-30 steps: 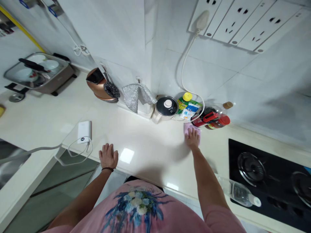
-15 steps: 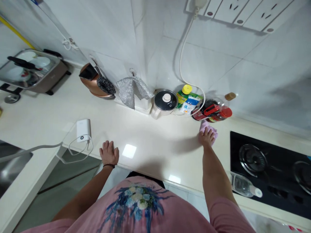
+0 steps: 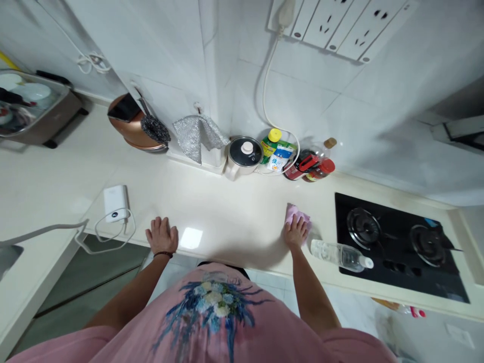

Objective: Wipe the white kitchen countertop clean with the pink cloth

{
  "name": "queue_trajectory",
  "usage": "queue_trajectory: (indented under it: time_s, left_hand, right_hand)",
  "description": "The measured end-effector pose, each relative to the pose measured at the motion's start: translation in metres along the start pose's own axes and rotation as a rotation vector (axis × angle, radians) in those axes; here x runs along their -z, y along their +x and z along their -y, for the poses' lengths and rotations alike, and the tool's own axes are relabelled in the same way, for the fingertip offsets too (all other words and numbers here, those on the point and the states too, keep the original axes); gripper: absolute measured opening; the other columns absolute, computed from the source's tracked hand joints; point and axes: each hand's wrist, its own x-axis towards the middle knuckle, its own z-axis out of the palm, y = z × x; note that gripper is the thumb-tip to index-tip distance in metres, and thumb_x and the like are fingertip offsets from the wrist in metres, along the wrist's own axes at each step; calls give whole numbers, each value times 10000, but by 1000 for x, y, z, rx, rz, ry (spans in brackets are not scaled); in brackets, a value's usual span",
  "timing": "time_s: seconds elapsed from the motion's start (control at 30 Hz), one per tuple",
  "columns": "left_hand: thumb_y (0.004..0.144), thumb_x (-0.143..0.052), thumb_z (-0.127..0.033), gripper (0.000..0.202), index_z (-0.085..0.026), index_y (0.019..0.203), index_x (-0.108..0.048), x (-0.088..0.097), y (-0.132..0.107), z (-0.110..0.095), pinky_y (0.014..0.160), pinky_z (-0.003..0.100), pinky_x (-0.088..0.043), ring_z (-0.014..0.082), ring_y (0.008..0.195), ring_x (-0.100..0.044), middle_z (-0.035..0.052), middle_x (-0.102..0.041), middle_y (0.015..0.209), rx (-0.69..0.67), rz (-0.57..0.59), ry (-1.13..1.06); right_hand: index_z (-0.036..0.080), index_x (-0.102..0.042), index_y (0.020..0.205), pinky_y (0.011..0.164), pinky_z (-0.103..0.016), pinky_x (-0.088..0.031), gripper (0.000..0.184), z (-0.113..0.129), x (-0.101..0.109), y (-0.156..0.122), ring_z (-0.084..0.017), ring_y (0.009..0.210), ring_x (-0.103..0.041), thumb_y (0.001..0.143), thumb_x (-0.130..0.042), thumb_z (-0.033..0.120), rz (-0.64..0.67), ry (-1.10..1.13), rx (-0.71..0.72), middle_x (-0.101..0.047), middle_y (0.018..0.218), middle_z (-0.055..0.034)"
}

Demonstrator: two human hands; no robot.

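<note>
My right hand presses a pink cloth onto the pale countertop, fingers over its near part. Just right of that hand, a clear plastic bottle with a white cap lies on its side, reaching over the stove's edge. My left hand rests flat near the counter's front edge, fingers spread, holding nothing. To its left is a white power bank with a looped white cable.
Along the wall stand a small lidded electric pot, a yellow-capped bottle, a white-and-blue packet and red-lidded jars. A black gas stove is at right. A silvery cloth hangs by a copper-coloured pan.
My right hand has drawn the pink cloth away from the jars toward the counter's front edge. The left hand stays put. The view has shifted to the right, showing more of the stove and bottle.
</note>
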Motion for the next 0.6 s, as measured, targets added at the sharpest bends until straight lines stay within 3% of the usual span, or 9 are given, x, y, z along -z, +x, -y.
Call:
queue_trajectory:
  time_s: [0.17, 0.4, 0.5, 0.6]
  left_hand:
    - [1060, -408, -451, 654, -131, 1624, -499, 6, 0, -3, 1338, 679, -111, 381, 1669, -230, 227, -377, 1745, -40, 10, -21]
    - [1054, -413, -429, 634, -113, 1592, -527, 8, 0, -6, 1341, 679, -100, 380, 1668, -226, 232, -403, 1726, -30, 6, -61]
    - [1051, -422, -409, 628, -104, 1590, -525, 7, -1, -5, 1348, 676, -73, 383, 1674, -209, 235, -383, 1737, -21, 5, -86]
    - [1052, -428, -406, 626, -107, 1592, -526, 5, -1, -4, 1352, 671, -49, 376, 1685, -184, 228, -373, 1748, -17, 15, -107]
  right_hand:
    - [260, -322, 1745, 1289, -699, -266, 696, 0, -10, -77, -378, 1684, -225, 1100, -210, 494, -6, -12, 38, -326, 1801, -170]
    - [258, -361, 1735, 1313, -676, -230, 695, 20, -25, -182, -386, 1702, -176, 1087, -236, 477, 117, -50, 155, -284, 1824, -133]
    - [339, -378, 1725, 1315, -678, -225, 673, 38, -31, -205, -376, 1704, -183, 1076, -281, 490, 177, -51, 269, -294, 1825, -82]
    - [347, -389, 1719, 1339, -628, -207, 659, 50, -29, -199, -346, 1713, -157, 1075, -316, 468, 224, -75, 372, -278, 1832, -59]
